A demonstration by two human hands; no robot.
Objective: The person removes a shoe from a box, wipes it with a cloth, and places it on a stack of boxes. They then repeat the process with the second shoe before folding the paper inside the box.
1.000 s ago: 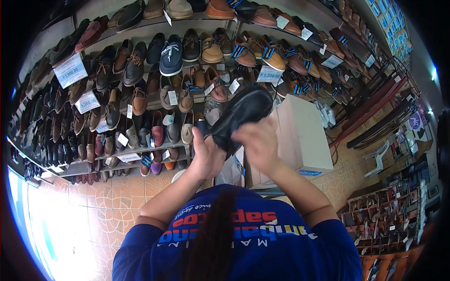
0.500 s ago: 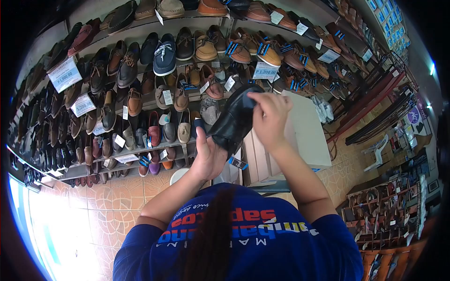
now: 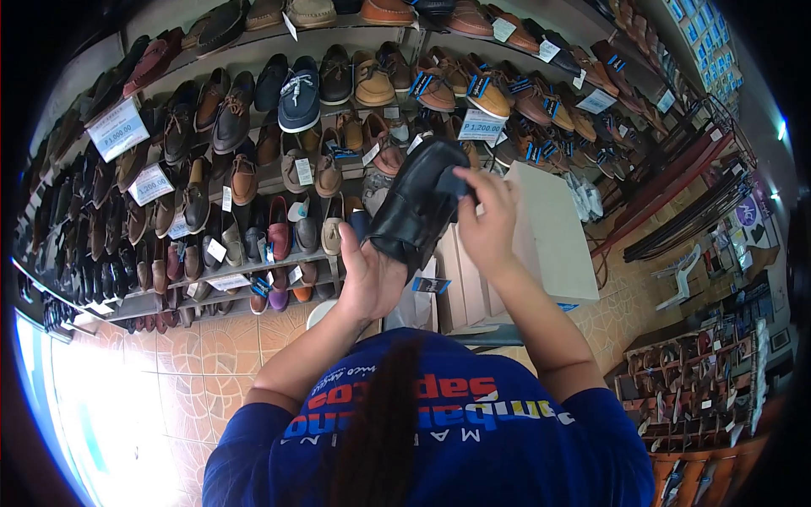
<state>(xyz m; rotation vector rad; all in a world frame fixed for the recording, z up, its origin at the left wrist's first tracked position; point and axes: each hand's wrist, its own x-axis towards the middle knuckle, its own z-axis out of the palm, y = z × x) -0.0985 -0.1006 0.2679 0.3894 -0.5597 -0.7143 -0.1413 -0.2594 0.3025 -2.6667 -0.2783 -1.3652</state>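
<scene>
Item: black shoe (image 3: 410,203), one, centre of the frame, glossy, held in the air; long axis slanting from lower left to upper right

Left hand (image 3: 374,275): wrapped about the shoe's lower end, thumb raised along the near side, fingers mostly hidden behind; from this hand the shoe extends upward and to the right

Right hand (image 3: 492,211): thumb and fingers pinched on a small dark pad (image 3: 451,182); placed right of the shoe's upper half, pad overlapping its right side, whether pressed against it or just off it cannot be told; from this hand the shoe lies to the left

Nearer hand: the left, in contact with the lower end; the right beside the upper end, pad between it and the shoe

Surroundings: blue tag (image 3: 431,286), just below the shoe; pale box (image 3: 556,232), right of the right hand; navy shoe with white laces (image 3: 297,97), upper left of centre; price sign (image 3: 481,127), above the right hand; tiled floor (image 3: 224,346), lower left
</scene>
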